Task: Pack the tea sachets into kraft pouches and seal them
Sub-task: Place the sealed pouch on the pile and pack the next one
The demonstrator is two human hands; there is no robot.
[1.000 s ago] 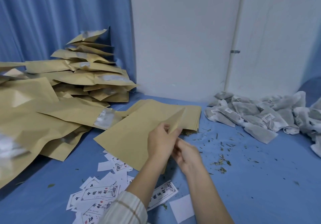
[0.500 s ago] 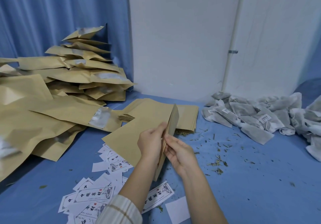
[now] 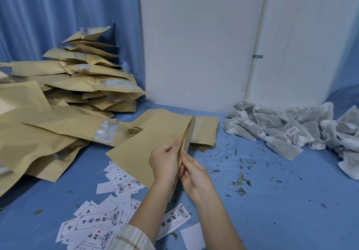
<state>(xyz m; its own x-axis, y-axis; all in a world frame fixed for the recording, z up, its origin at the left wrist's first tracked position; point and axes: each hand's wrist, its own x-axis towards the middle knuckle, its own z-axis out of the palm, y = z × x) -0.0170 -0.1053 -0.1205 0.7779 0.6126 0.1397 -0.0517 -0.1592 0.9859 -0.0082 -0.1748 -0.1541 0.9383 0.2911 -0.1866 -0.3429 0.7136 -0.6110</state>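
Observation:
I hold one flat kraft pouch (image 3: pixel 188 133) edge-on to the camera, upright over the blue table. My left hand (image 3: pixel 165 162) grips its left face, thumb near the top edge. My right hand (image 3: pixel 194 176) pinches the right face lower down. Under and behind it lies a stack of empty kraft pouches (image 3: pixel 147 148). A heap of grey-white tea sachets (image 3: pixel 281 131) with small labels lies at the right, against the wall. Filled kraft pouches (image 3: pixel 77 86) with clear windows are piled at the left.
Printed white labels (image 3: pixel 99 220) are scattered on the blue table (image 3: pixel 272 211) in front of me. Loose tea leaf bits (image 3: pixel 239 181) litter the middle right. A white wall panel and blue curtain close off the back.
The pouch has turned from lying nearly flat to standing edge-on between my hands. Both hands stay on it, and the view has shifted slightly.

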